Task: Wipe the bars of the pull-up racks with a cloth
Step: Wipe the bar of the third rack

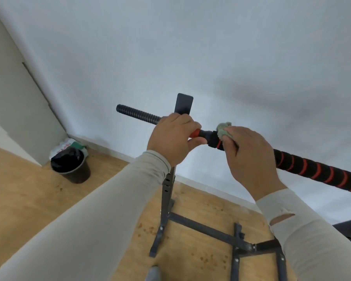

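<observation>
White wall (190, 47) behind bar (316, 169) (both hands (173, 138) gripping)

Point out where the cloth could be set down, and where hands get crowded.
Bare wood floor between the black bin and the rack's upright is free. So is the threaded bar end, left of the left hand. It is crowded at the collar, where the right hand presses the cloth, and among the base struts.
</observation>
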